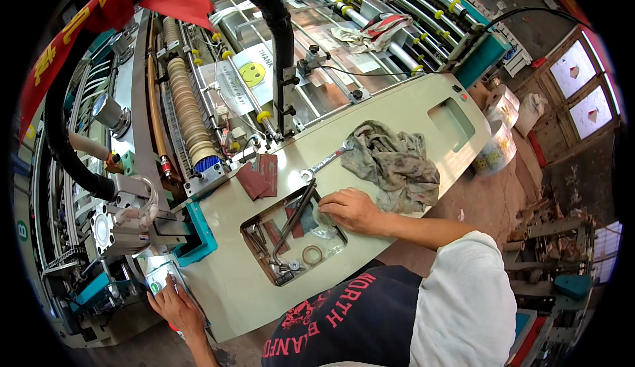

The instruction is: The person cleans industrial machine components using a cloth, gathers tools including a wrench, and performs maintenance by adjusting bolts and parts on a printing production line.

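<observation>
At the lower left, my left hand (177,309) lies with its fingers apart on a small light-coloured control box (159,273) with a green button. My right hand (356,211) rests at the right rim of a recessed tray (301,281) in the machine's cover. Its fingers are loosely bent beside a crumpled clear plastic piece (324,229), and I see nothing gripped. Inside the tray lie a long dark hex key (291,220), a tan ring (312,255), bolts and reddish strips. Behind it are a wrench (325,161), a stained rag (391,162) and dark red sheets (259,176).
Beyond the cover, printed film (246,79) with a yellow smiling face runs under rods and rollers (188,109). A black flexible hose (281,49) arches overhead at the left. Another cloth (374,33) hangs on the machine. Film rolls (496,149) stand on the floor at the right.
</observation>
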Tool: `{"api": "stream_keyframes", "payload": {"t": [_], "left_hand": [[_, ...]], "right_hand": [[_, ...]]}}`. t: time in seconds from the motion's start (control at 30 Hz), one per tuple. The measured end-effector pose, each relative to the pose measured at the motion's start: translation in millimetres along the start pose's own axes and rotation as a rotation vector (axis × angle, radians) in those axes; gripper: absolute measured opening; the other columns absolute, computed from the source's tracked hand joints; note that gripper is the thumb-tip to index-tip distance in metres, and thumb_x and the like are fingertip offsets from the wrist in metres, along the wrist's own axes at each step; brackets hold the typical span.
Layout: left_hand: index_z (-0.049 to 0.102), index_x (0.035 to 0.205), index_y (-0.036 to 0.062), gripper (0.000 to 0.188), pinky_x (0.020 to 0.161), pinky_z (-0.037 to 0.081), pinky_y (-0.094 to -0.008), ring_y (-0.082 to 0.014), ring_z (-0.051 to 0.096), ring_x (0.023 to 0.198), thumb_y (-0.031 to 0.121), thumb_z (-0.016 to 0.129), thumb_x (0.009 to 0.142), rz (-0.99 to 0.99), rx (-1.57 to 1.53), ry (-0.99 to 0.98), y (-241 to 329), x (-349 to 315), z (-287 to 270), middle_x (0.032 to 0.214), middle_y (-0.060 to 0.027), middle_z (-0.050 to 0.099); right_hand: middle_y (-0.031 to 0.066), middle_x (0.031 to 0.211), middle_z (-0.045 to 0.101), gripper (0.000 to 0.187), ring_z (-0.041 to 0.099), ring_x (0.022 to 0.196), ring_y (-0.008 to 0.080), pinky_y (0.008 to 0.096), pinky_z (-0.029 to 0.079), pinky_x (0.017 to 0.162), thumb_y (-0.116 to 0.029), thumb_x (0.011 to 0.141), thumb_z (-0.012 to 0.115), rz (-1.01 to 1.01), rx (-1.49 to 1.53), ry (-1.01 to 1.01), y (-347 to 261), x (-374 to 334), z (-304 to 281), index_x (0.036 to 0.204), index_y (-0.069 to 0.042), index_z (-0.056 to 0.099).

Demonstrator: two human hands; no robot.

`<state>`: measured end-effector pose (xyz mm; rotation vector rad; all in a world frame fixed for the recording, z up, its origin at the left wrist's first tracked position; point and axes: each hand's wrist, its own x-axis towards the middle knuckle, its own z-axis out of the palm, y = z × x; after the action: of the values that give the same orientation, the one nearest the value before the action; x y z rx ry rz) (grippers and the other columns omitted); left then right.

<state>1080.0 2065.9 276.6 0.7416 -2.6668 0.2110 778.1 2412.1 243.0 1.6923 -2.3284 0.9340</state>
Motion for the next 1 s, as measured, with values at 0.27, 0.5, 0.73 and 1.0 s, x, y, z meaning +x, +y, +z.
{"api": "stream_keyframes", "payload": {"t": [0.27, 0.5, 0.73, 1.0], "left_hand": [[0.061, 0.119, 0.0012, 0.029, 0.111, 0.028, -0.049, -0.0284, 0.056, 0.093, 0.015, 0.049, 0.097, 0.011, -0.006, 0.011, -3.7, -1.1, 6.2, 0.093, -0.0112, 0.063], [0.061, 0.117, 0.0001, 0.028, 0.111, 0.028, -0.051, -0.0271, 0.056, 0.091, 0.013, 0.052, 0.095, 0.008, 0.007, 0.0, -3.3, -2.3, 2.3, 0.093, -0.01, 0.065], [0.061, 0.12, 0.0033, 0.028, 0.11, 0.029, -0.0486, -0.0276, 0.056, 0.094, 0.012, 0.05, 0.096, 0.045, -0.005, 0.036, -8.8, -2.6, 8.9, 0.091, -0.0105, 0.062], [0.061, 0.119, 0.0031, 0.03, 0.111, 0.028, -0.0496, -0.0257, 0.056, 0.09, 0.01, 0.056, 0.091, 0.045, 0.006, 0.041, -7.5, -1.5, 8.5, 0.091, -0.0092, 0.063]], "right_hand": [[0.0022, 0.102, 0.062, 0.025, 0.06, 0.086, 0.0215, 0.0347, 0.046, 0.072, -0.006, 0.076, 0.067, -0.009, 0.0, 0.003, 1.3, -0.8, -0.3, 0.101, -0.009, 0.062], [0.0019, 0.102, 0.062, 0.025, 0.06, 0.087, 0.0213, 0.0344, 0.046, 0.072, -0.006, 0.075, 0.067, -0.007, -0.017, 0.006, 1.1, -1.4, 2.6, 0.099, -0.009, 0.062], [0.0014, 0.102, 0.062, 0.025, 0.06, 0.087, 0.0204, 0.0344, 0.046, 0.073, -0.006, 0.076, 0.067, -0.016, -0.023, 0.011, 1.8, -1.9, 3.5, 0.1, -0.01, 0.063], [0.0022, 0.099, 0.062, 0.022, 0.061, 0.087, 0.0207, 0.0349, 0.046, 0.072, -0.006, 0.077, 0.066, -0.009, -0.035, 0.005, 1.6, -2.9, 2.5, 0.098, -0.009, 0.064]]}}
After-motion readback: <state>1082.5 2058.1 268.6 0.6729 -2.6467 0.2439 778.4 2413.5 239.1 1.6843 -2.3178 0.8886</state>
